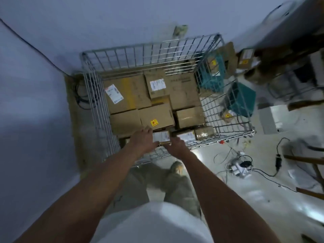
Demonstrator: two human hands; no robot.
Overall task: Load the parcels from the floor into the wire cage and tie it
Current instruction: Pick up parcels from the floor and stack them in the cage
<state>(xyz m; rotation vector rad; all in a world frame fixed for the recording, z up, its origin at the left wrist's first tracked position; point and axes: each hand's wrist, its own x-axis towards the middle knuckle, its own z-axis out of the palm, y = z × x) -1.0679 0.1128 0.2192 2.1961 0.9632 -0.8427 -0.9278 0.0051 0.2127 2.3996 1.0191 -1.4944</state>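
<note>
A small box (162,137) is held by 2 hands, left (142,140) and right (177,146), over the cage (98,95). Fingers are curled on its sides. More boxes (129,95) are packed inside.

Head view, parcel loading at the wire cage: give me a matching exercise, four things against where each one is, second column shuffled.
Things:
1. small parcel with white label
2. box with yellow sticker
3. teal box
4. power strip

Places:
A. on the floor, right of the person's legs, among cables
B. outside the wire cage, beyond its right wall
C. inside the cage, just beyond the hands
D. between the left hand and right hand, at the cage's near edge

Pairs: 1-D, 2-C, 3-B, 4-A
</note>
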